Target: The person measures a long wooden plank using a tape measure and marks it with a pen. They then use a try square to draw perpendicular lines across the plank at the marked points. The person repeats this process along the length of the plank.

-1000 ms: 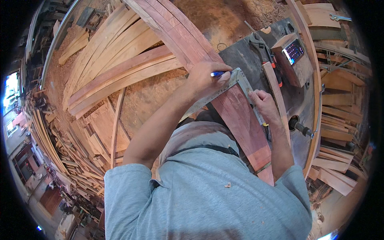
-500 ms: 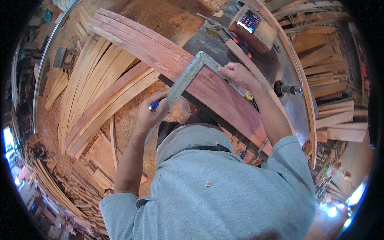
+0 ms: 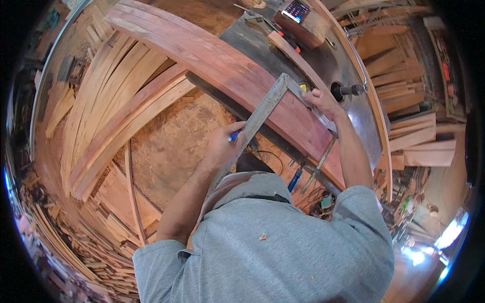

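1. The floor (image 3: 166,146), covered in sawdust, lies below and to the left of the left hand, with stacks of curved wooden strips (image 3: 101,116) spread over it further left.
2. The bench (image 3: 323,65), a dark metal machine top, stretches behind the right hand and beyond it.
3. A long reddish curved plank (image 3: 217,65) rests across the bench edge, running from far up-left of both hands down under the right hand.
4. A metal framing square (image 3: 265,108) lies on the plank. Its long blade slants from the left hand up to a corner just beside the right hand, and its short arm runs on beneath that hand.
5. A wooden box with a small lit display (image 3: 300,20) sits on the bench well beyond the right hand.
6. A straight wooden batten (image 3: 295,58) lies on the bench between that box and the right hand.
7. The right hand (image 3: 321,101) presses flat on the short arm of the square, fingers spread over it and the plank.
8. The left hand (image 3: 227,144) is clenched around a blue pen, against the long blade's lower part.
9. The blue pen (image 3: 233,136) shows only as a short tip poking out of the left hand, touching the blade's edge.
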Demonstrator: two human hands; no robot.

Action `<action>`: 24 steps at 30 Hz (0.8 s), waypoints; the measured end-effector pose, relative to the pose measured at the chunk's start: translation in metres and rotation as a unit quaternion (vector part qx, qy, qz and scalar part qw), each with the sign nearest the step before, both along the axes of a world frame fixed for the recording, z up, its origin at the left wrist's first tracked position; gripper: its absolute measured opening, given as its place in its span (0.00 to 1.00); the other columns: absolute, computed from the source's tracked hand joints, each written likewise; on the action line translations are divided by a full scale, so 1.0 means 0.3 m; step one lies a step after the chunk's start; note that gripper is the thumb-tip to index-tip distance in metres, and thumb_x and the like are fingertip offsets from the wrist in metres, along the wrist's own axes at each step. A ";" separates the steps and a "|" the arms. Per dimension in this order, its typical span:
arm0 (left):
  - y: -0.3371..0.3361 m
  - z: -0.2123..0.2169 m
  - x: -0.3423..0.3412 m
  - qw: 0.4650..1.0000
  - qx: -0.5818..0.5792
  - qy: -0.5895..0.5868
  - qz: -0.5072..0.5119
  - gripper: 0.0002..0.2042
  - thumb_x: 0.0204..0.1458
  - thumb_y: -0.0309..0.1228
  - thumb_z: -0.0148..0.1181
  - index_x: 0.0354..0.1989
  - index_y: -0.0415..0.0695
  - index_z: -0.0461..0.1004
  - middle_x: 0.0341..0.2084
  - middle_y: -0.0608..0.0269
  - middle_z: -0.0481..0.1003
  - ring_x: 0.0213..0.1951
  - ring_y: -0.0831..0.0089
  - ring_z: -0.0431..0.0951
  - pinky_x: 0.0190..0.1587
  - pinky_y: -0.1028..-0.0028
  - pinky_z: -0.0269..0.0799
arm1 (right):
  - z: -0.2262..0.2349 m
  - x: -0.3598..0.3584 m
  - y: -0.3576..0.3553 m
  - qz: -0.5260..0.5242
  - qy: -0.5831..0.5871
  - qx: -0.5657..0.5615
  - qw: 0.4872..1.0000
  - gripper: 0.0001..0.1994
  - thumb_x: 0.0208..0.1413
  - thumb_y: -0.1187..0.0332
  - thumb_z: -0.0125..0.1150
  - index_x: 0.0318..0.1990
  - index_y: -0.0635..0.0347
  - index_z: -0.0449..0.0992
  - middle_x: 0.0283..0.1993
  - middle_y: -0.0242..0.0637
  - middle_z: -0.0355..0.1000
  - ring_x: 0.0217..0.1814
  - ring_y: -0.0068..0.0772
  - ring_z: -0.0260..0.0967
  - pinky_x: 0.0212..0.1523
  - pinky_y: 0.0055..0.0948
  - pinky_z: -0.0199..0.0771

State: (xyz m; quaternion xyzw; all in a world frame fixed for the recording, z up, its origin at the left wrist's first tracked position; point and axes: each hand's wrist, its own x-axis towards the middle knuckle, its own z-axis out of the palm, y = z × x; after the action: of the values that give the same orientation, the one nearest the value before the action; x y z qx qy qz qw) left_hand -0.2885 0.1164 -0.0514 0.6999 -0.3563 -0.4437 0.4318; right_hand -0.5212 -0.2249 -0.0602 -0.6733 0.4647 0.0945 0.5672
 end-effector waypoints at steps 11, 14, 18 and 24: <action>-0.123 -0.024 -0.168 0.996 -0.011 -0.015 0.089 0.12 0.63 0.33 0.61 0.50 0.41 0.79 0.32 0.53 0.81 0.34 0.66 0.82 0.42 0.68 0.78 | 0.047 -0.063 0.015 0.029 -0.011 0.026 0.999 0.14 0.65 0.58 0.69 0.38 0.60 0.81 0.37 0.23 0.71 0.40 0.19 0.65 0.43 0.25 0.65; -0.158 -0.025 -0.186 0.993 0.041 -0.060 0.094 0.11 0.64 0.31 0.61 0.50 0.40 0.79 0.32 0.54 0.81 0.35 0.69 0.81 0.42 0.69 0.77 | 0.057 -0.061 0.004 0.047 -0.009 0.024 0.999 0.13 0.65 0.58 0.69 0.39 0.60 0.82 0.36 0.23 0.70 0.39 0.19 0.64 0.42 0.25 0.65; -0.157 -0.042 -0.203 0.993 0.018 -0.038 0.107 0.10 0.64 0.28 0.61 0.50 0.39 0.79 0.34 0.56 0.81 0.37 0.72 0.81 0.45 0.71 0.77 | 0.057 -0.070 0.023 0.032 -0.013 0.002 0.999 0.15 0.63 0.56 0.70 0.38 0.59 0.82 0.35 0.20 0.67 0.38 0.16 0.62 0.40 0.25 0.63; -0.168 -0.011 -0.182 0.993 0.042 -0.029 0.107 0.10 0.63 0.28 0.61 0.50 0.38 0.79 0.35 0.57 0.81 0.40 0.73 0.81 0.48 0.72 0.77 | 0.068 -0.056 0.030 0.034 0.001 -0.013 0.999 0.15 0.65 0.55 0.69 0.40 0.61 0.82 0.33 0.19 0.67 0.36 0.16 0.61 0.37 0.23 0.62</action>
State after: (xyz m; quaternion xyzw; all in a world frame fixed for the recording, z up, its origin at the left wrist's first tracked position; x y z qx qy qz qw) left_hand -0.3431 0.0660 -0.0547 0.7640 -0.2723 -0.3890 0.4369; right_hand -0.5381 -0.2159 -0.0397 -0.6963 0.4430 0.1083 0.5542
